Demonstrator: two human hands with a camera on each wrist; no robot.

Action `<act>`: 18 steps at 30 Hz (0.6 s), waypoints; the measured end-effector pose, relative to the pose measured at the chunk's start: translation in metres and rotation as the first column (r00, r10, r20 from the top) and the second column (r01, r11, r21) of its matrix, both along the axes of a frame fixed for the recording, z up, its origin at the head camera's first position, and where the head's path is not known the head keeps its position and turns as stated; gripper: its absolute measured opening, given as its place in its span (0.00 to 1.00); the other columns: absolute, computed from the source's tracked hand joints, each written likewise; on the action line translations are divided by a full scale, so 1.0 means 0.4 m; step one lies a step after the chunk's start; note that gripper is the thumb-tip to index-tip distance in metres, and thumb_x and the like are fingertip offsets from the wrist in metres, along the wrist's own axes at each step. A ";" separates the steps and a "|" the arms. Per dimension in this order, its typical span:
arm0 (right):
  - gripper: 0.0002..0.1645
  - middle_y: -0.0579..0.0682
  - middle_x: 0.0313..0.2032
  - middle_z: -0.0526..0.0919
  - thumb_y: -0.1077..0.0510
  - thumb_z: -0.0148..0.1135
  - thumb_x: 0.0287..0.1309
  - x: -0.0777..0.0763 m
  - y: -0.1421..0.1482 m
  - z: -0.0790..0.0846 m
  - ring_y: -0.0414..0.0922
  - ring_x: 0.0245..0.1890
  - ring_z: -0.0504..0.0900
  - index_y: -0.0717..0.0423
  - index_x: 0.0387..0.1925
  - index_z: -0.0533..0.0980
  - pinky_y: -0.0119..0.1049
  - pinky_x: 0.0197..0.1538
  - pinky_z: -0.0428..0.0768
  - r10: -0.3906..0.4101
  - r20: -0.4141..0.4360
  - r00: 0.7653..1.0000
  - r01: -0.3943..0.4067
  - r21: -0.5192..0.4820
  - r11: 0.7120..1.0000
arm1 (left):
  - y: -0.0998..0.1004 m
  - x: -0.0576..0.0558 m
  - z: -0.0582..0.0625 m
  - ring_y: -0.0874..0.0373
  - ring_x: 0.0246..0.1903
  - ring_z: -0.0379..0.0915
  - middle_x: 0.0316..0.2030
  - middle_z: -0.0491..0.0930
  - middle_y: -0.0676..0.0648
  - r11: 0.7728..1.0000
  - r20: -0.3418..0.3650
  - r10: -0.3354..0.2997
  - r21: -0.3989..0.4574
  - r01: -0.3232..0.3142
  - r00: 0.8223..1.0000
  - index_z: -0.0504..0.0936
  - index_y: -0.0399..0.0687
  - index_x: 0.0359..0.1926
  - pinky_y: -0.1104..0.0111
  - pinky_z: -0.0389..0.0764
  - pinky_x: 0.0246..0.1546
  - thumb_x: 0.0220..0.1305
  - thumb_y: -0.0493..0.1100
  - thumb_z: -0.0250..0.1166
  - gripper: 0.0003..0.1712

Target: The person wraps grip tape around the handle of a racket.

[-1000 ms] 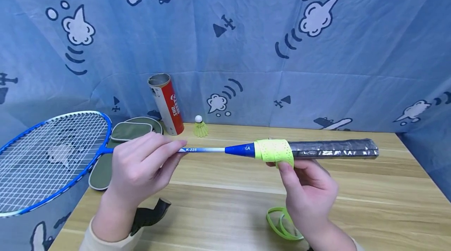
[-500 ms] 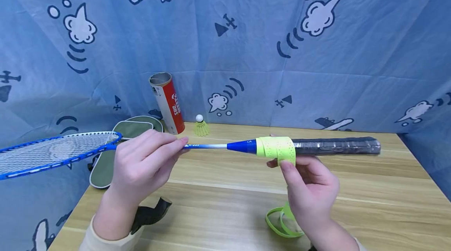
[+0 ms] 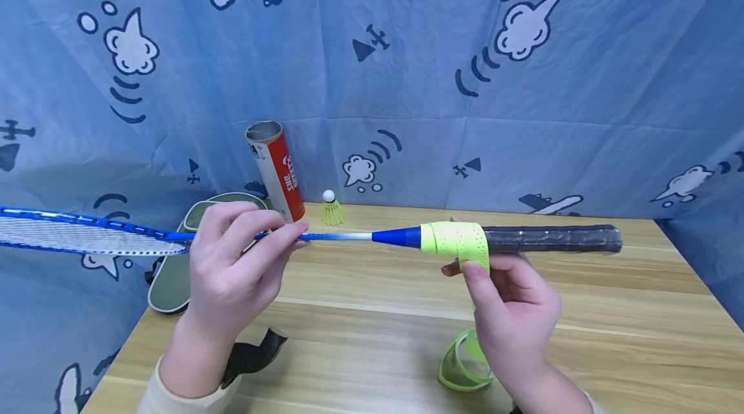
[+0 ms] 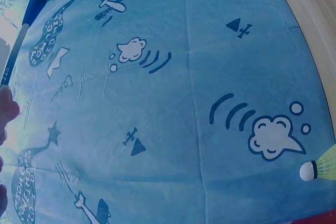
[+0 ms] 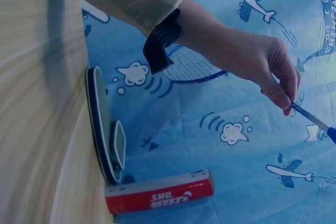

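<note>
A blue and white badminton racket (image 3: 343, 237) is held level above the table, its strung head at the left seen nearly edge-on. My left hand (image 3: 229, 272) pinches the shaft between thumb and fingers, as the right wrist view also shows. Lime-yellow perforated grip tape (image 3: 453, 238) is wound round the front of the dark handle (image 3: 552, 239), beside the blue cone. My right hand (image 3: 514, 317) pinches the tape below the handle, thumb in front, other fingers partly hidden behind. Under that hand is a lime-green loop (image 3: 450, 375), partly covered by the hand.
A red and white shuttlecock tube (image 3: 285, 175) stands at the back of the wooden table (image 3: 360, 343), next to a yellow shuttlecock (image 3: 332, 210). Behind my left hand lies a green case (image 3: 170, 281). A blue printed curtain (image 3: 407, 78) hangs behind the table. A black strap (image 3: 252, 356) sticks out from my left wrist.
The racket has rolled about its shaft, so its head went from face-on to almost edge-on. Both hands keep their pinch. The lime-green loop under the right hand has changed shape.
</note>
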State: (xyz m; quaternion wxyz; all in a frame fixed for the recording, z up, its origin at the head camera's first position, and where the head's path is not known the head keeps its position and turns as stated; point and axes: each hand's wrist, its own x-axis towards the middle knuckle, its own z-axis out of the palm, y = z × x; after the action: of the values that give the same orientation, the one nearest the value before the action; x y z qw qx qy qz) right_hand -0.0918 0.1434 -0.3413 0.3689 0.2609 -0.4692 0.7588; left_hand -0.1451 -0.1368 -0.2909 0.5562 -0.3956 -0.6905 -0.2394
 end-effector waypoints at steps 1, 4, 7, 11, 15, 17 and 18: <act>0.03 0.61 0.36 0.89 0.82 0.62 0.57 0.000 -0.001 0.000 0.50 0.32 0.90 0.84 0.33 0.77 0.37 0.43 0.87 -0.003 -0.003 1.000 0.003 0.001 1.000 | -0.001 0.000 0.000 0.42 0.32 0.73 0.29 0.83 0.41 1.000 -0.001 0.000 -0.001 0.000 1.000 0.92 0.39 0.34 0.55 0.73 0.33 0.71 0.48 0.68 0.17; 0.07 0.61 0.34 0.89 0.80 0.65 0.57 -0.001 -0.001 0.001 0.50 0.31 0.89 0.86 0.31 0.75 0.36 0.42 0.87 -0.011 -0.005 1.000 0.011 -0.015 1.000 | -0.002 0.000 0.003 0.45 0.29 0.73 0.28 0.82 0.42 1.000 -0.007 -0.015 -0.016 0.015 1.000 0.92 0.39 0.34 0.57 0.75 0.31 0.72 0.47 0.67 0.16; 0.09 0.59 0.32 0.89 0.79 0.67 0.57 0.000 0.001 0.001 0.49 0.29 0.88 0.87 0.30 0.75 0.35 0.41 0.87 -0.025 0.015 1.000 0.025 -0.034 0.999 | -0.002 0.001 0.007 0.48 0.26 0.73 0.27 0.81 0.43 0.998 0.000 -0.037 -0.040 0.037 0.999 0.92 0.40 0.34 0.59 0.77 0.28 0.72 0.47 0.66 0.16; 0.05 0.60 0.33 0.89 0.81 0.65 0.57 0.001 0.003 0.002 0.48 0.28 0.87 0.85 0.31 0.77 0.35 0.39 0.87 -0.021 0.026 0.999 0.022 -0.038 0.999 | -0.002 0.002 0.008 0.51 0.24 0.72 0.25 0.81 0.44 0.996 0.007 -0.063 -0.063 0.064 0.998 0.92 0.39 0.36 0.61 0.77 0.26 0.73 0.47 0.66 0.16; 0.01 0.60 0.35 0.89 0.82 0.60 0.59 0.001 0.003 0.003 0.49 0.29 0.87 0.85 0.33 0.77 0.36 0.40 0.87 0.004 0.004 1.000 -0.004 -0.023 1.000 | -0.002 0.001 0.008 0.51 0.23 0.72 0.23 0.81 0.45 0.995 -0.006 -0.079 -0.055 0.078 0.997 0.91 0.38 0.33 0.61 0.78 0.24 0.73 0.46 0.66 0.16; 0.04 0.63 0.37 0.89 0.84 0.56 0.58 0.000 0.001 0.002 0.51 0.31 0.88 0.85 0.34 0.77 0.38 0.41 0.87 0.037 -0.029 0.999 -0.038 -0.026 0.999 | -0.002 -0.001 0.008 0.51 0.22 0.72 0.23 0.81 0.46 0.995 -0.012 -0.089 -0.049 0.089 0.996 0.90 0.38 0.31 0.61 0.78 0.24 0.73 0.45 0.66 0.17; 0.05 0.63 0.38 0.89 0.85 0.55 0.58 -0.001 0.000 0.002 0.51 0.31 0.88 0.85 0.34 0.77 0.38 0.41 0.87 0.050 -0.041 0.998 -0.051 -0.030 0.998 | -0.002 -0.001 0.009 0.51 0.22 0.72 0.23 0.81 0.46 0.994 -0.011 -0.094 -0.047 0.093 0.996 0.89 0.38 0.30 0.61 0.78 0.24 0.73 0.45 0.66 0.17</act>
State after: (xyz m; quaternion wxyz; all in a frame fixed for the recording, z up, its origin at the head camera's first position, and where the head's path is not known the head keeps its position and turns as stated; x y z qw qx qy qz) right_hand -0.0921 0.1434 -0.3405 0.3630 0.2822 -0.4430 0.7696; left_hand -0.1456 -0.1376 -0.2875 0.5395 -0.4421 -0.6728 -0.2464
